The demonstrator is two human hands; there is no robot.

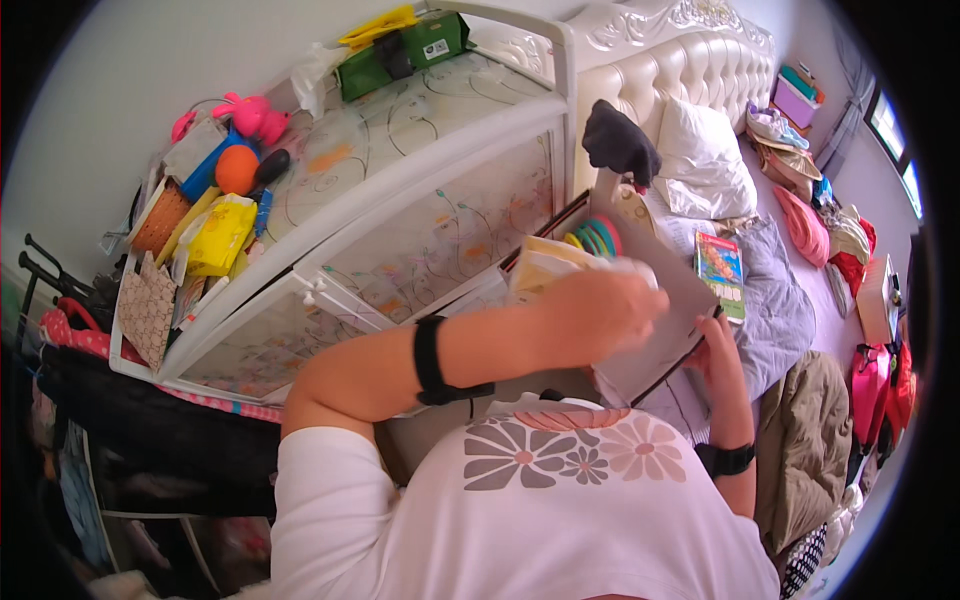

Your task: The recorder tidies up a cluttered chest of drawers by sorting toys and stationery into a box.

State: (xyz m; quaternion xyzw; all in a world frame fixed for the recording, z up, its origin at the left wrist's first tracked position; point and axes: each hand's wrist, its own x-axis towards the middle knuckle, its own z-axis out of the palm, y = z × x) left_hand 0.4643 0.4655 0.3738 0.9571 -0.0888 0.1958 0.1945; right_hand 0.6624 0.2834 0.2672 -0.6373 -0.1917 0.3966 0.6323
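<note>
In front of me a storage box point(668, 322) with pale grey walls and a dark rim stands tilted. My right hand point(716, 350) grips the box's rim at its near right corner. Over the box's opening is my left hand point(618, 308), its fingers curled and a little blurred; something whitish shows at the fingertips, too unclear to name. Beside that hand sits a cream-yellow packet or book-like thing point(545, 262), partly hidden by the hand. Coloured rings point(597, 238) in green, yellow and pink lie in the box beyond it.
Left stands a white crib-like cabinet point(440, 120) with clutter on top: a yellow packet point(222, 235), an orange ball point(237, 170), a green box point(405, 58). A dark cloth point(620, 142) hangs beyond. On the bed are a pillow point(705, 160), a book point(722, 268) and clothes.
</note>
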